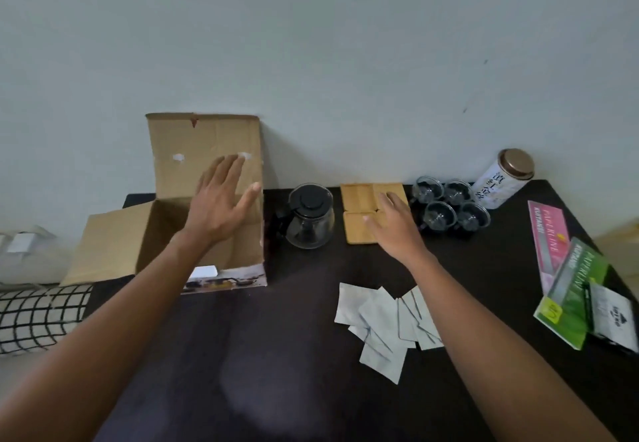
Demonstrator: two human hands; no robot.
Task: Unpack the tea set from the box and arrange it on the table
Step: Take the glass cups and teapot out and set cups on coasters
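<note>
An open cardboard box [166,230] stands at the table's back left, its lid flap upright against the wall. My left hand [221,203] hovers over the box opening, fingers spread, holding nothing. To the right of the box sits a glass teapot [310,218] with a black lid. Beside it lie several square bamboo coasters [359,199]. My right hand [394,223] is flat over the coasters' right side, fingers apart. Several small glass cups [449,206] with black handles are grouped to the right. A white tea canister [501,178] stands behind them.
Several white sachets [380,320] lie scattered on the dark table [276,355] in front of the coasters. Pink and green paper packs [567,275] lie at the right edge. A checked cushion [38,317] sits left of the table. The wall is close behind.
</note>
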